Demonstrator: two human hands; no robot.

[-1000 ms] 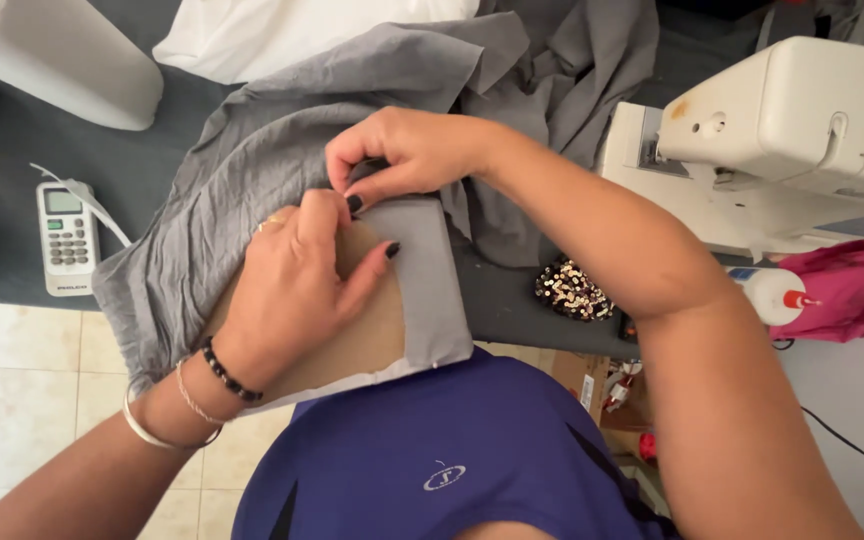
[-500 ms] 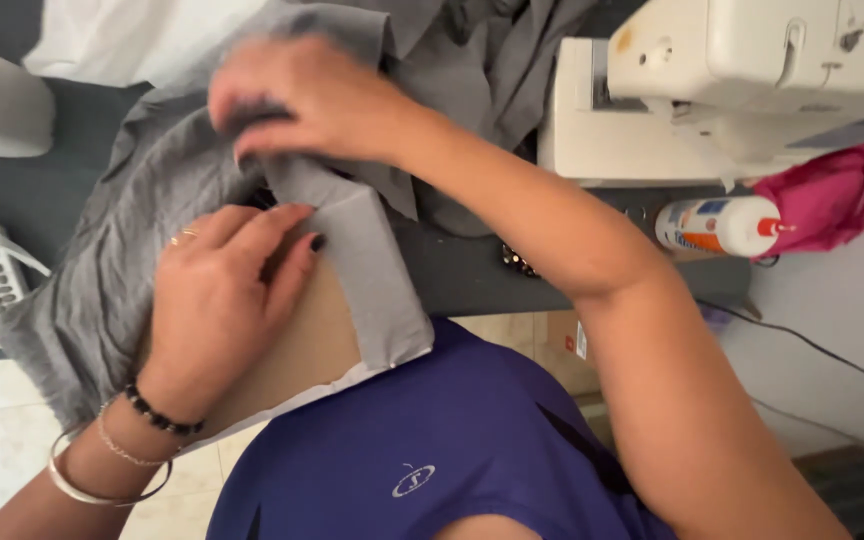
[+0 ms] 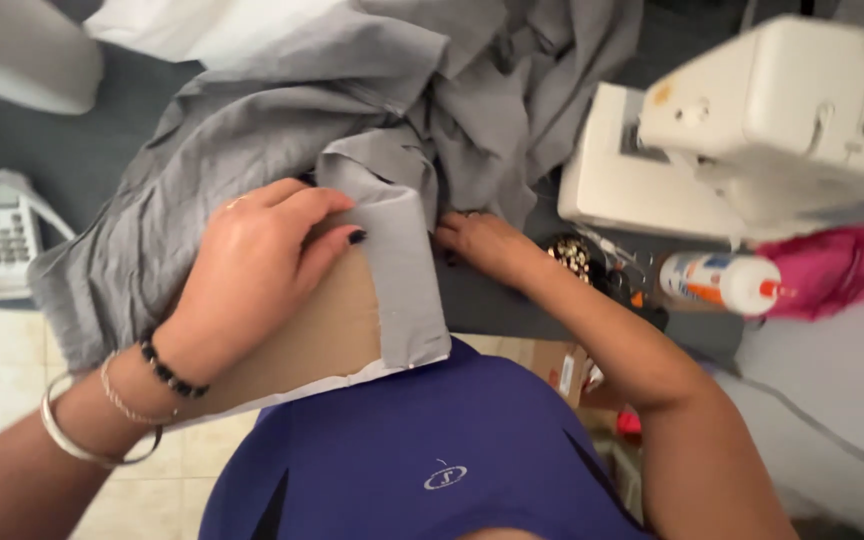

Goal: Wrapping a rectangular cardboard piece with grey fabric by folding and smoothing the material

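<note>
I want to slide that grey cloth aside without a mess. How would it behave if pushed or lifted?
The grey cloth lies in crumpled folds, so it would likely bunch up rather than slide as one piece. It looks thin and light, probably drooping when lifted. Where it wraps the brown card under the left hand, it should stay flatter.

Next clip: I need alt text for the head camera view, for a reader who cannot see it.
A left hand presses a brown cardboard template wrapped in a folded grey fabric strip, while the right hand rests at the strip's edge. Crumpled grey cloth, a white sewing machine and a glue bottle surround them.
</note>
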